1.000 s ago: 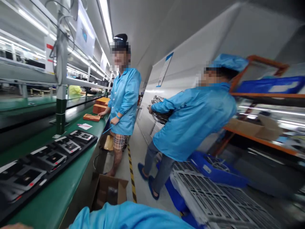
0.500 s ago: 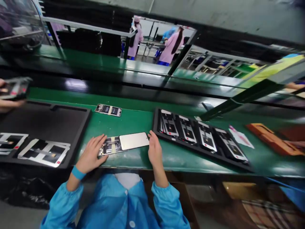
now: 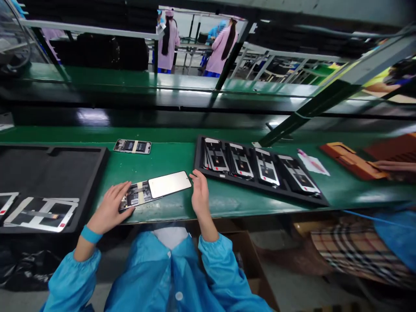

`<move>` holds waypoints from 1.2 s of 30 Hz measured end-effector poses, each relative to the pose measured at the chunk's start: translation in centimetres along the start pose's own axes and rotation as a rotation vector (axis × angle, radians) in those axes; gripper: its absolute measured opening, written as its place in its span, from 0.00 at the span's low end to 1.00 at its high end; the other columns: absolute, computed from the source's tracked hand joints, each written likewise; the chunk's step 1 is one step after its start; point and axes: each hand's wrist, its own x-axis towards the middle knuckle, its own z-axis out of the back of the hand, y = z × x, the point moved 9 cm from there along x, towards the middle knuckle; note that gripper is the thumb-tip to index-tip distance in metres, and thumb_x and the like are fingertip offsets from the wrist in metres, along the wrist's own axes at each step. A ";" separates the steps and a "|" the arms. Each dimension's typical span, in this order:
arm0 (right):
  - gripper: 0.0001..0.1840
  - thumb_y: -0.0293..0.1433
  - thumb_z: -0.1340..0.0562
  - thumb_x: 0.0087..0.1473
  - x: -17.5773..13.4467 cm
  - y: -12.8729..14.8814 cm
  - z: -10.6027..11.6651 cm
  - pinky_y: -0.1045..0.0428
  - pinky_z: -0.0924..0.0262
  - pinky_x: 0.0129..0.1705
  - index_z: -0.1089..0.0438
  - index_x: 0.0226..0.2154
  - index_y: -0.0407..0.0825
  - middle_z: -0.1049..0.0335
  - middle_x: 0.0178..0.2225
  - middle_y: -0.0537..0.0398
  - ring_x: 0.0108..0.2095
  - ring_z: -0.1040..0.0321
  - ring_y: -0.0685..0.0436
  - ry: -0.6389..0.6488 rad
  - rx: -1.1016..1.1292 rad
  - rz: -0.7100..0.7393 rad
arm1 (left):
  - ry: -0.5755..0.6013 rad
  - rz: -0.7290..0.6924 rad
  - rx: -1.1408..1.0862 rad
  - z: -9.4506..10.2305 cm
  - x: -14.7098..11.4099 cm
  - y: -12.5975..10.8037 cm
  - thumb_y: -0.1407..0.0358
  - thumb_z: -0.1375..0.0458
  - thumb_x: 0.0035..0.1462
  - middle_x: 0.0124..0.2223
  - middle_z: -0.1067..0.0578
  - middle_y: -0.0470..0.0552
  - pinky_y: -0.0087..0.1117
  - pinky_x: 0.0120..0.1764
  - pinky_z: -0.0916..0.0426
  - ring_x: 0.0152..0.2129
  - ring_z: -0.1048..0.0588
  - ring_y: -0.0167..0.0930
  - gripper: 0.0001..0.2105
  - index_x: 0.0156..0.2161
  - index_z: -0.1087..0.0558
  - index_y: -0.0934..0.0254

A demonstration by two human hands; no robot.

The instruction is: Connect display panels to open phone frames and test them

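An opened phone (image 3: pixel 142 193) lies at the front of the green bench, its inner parts bare and a pale strip across them. Its white-faced screen panel (image 3: pixel 169 184) lies to the right, overlapping the phone's right part. My left hand (image 3: pixel 112 203) grips the phone's left end, thumb on the near edge and fingers on the far edge. At the screen's right end is my right hand (image 3: pixel 199 191), fingers stretched out and palm turned inward; whether the fingertips touch the screen I cannot tell. Another opened phone (image 3: pixel 132 146) lies farther back.
On the right, a black tray (image 3: pixel 234 178) holds stacked screen panels in several slots. Another black tray (image 3: pixel 61 162) with panels stands on the left. Beyond lie a plastic bag (image 3: pixel 313 164) and an orange fixture (image 3: pixel 352 160), which another person's hand (image 3: pixel 394 167) touches. A slanted post (image 3: pixel 292 119) rises behind.
The view has swung right. The other person's hand with a phone at the left is out of view, and a hand shows at the orange fixture. My hands keep nearly the same pose.
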 end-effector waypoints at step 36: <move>0.19 0.29 0.47 0.63 -0.3 1.5 2.7 0.38 0.37 0.55 0.26 0.50 0.51 0.29 0.47 0.45 0.50 0.34 0.38 -0.032 -0.441 0.136 | 0.188 -0.103 0.170 -2.8 9.0 -7.2 0.58 0.35 0.60 0.55 0.26 0.62 0.52 0.61 0.35 0.52 0.25 0.45 0.47 0.73 0.60 0.62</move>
